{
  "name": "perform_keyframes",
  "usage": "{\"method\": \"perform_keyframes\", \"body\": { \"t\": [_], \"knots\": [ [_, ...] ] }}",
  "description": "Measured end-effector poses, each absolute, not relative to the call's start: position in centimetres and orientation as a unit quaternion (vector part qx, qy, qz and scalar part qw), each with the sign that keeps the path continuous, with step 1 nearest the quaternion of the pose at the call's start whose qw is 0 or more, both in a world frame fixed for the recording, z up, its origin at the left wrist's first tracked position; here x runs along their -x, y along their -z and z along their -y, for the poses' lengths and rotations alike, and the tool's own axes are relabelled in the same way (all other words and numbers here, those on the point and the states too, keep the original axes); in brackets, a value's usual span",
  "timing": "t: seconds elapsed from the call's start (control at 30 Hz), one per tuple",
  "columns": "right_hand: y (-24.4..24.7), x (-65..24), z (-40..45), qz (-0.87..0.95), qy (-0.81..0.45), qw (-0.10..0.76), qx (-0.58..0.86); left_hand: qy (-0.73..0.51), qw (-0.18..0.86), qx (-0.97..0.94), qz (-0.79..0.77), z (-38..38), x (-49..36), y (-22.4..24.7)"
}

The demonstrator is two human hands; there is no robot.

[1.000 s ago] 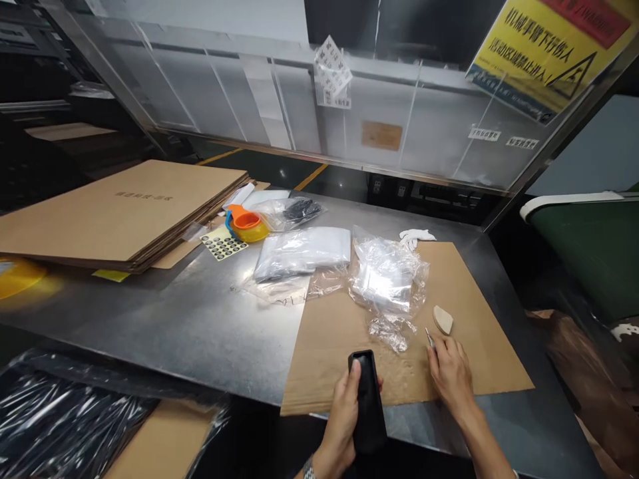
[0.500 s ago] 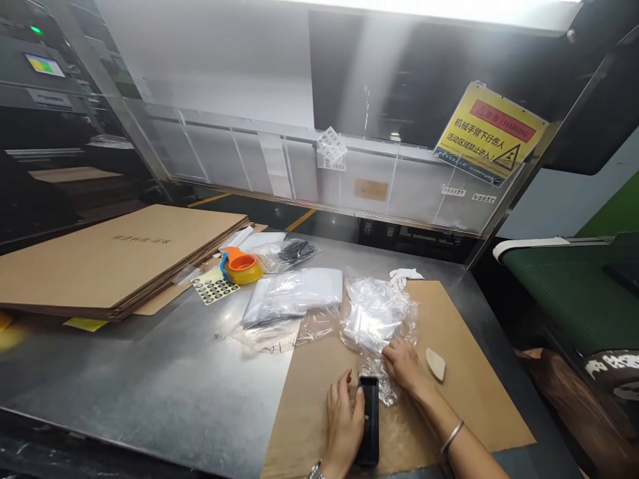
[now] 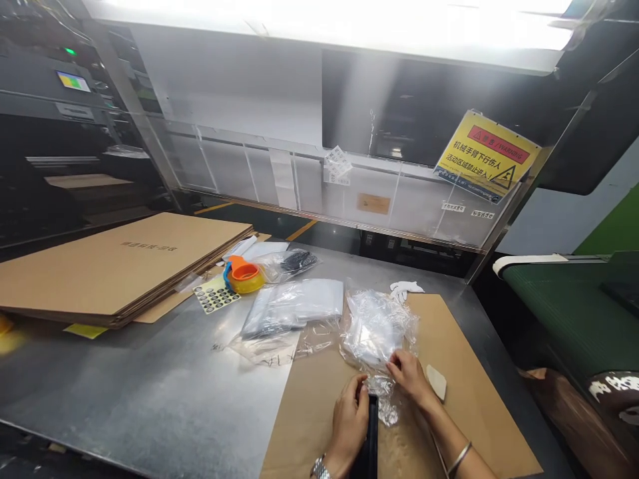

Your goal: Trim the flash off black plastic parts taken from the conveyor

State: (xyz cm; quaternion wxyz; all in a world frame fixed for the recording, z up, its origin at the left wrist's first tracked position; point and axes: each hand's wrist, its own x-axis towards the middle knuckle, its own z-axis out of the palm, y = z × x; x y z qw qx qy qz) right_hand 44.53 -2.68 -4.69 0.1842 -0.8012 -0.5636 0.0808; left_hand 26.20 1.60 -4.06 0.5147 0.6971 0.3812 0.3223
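Clear plastic bags (image 3: pixel 374 329) lie in a crumpled pile on the cardboard sheet. At the pile's lower right edge, my right hand (image 3: pixel 412 378) is closed in a pinch on a plastic bag. My left hand (image 3: pixel 349 420) is beside the upper end of a long black rectangular case (image 3: pixel 371 436), its fingers curled toward the thumb near a loose end of plastic. Whether the left fingertips hold anything is hidden. The case lies on the cardboard, partly covered by the left hand and cut off by the lower edge of view.
Brown cardboard (image 3: pixel 479 399) lies under both hands, with a small beige piece (image 3: pixel 436 382) on it. Left of the pile are bagged white sheets (image 3: pixel 299 303), an orange tape dispenser (image 3: pixel 244 274), a sticker sheet (image 3: pixel 217 295) and stacked cardboard (image 3: pixel 130 266). White gloves (image 3: pixel 405 289) lie behind.
My left hand has moved up along the black case, and its fingers have curled from spread to closed. My right hand keeps its pinch at the plastic. The view has tilted up slightly.
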Motion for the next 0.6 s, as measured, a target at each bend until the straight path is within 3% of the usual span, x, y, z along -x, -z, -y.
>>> {"method": "perform_keyframes", "body": {
  "t": [0.6],
  "knots": [
    [4.7, -46.3, 2.6, 0.493, -0.288, 0.4, 0.717, -0.272, 0.518, -0.735, -0.343, -4.3, -33.2, 3.4]
  ]
}}
